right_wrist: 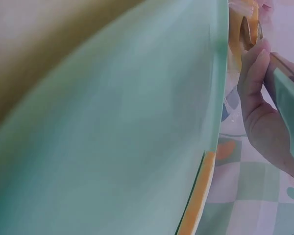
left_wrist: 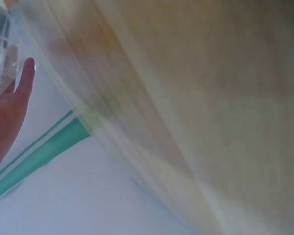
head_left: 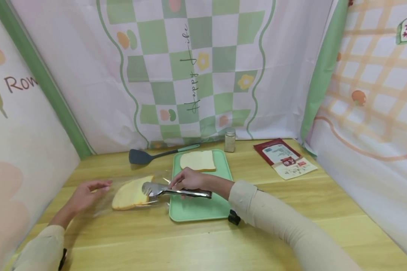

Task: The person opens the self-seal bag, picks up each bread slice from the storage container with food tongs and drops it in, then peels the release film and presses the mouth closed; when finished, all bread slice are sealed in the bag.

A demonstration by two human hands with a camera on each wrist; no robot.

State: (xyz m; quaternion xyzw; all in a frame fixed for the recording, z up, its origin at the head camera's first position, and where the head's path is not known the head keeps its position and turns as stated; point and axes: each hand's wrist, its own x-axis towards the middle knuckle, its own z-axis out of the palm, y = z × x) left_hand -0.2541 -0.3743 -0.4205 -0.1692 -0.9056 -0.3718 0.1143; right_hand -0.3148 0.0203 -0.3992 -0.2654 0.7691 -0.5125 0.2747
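Note:
My right hand (head_left: 190, 178) grips metal tongs (head_left: 186, 192) over the mint-green tray (head_left: 203, 210). The tongs' scalloped head overlaps the right end of a bread slice (head_left: 130, 194) in a clear plastic bag (head_left: 103, 205); whether it pinches the slice I cannot tell. To the left, my left hand (head_left: 84, 194) is at the bag's left end with fingers extended. In the left wrist view clear plastic (left_wrist: 10, 73) crosses the fingers, while the thumb stands apart. Another bread slice (head_left: 198, 160) lies on the tray's far part.
Behind the bag lies a dark turner (head_left: 142, 156) with a green handle. A small lidded glass jar (head_left: 230, 141) stands beyond the tray. At the right is a red and white packet (head_left: 286, 158). Printed cloths (head_left: 203, 75) hang around the wooden table (head_left: 156, 244).

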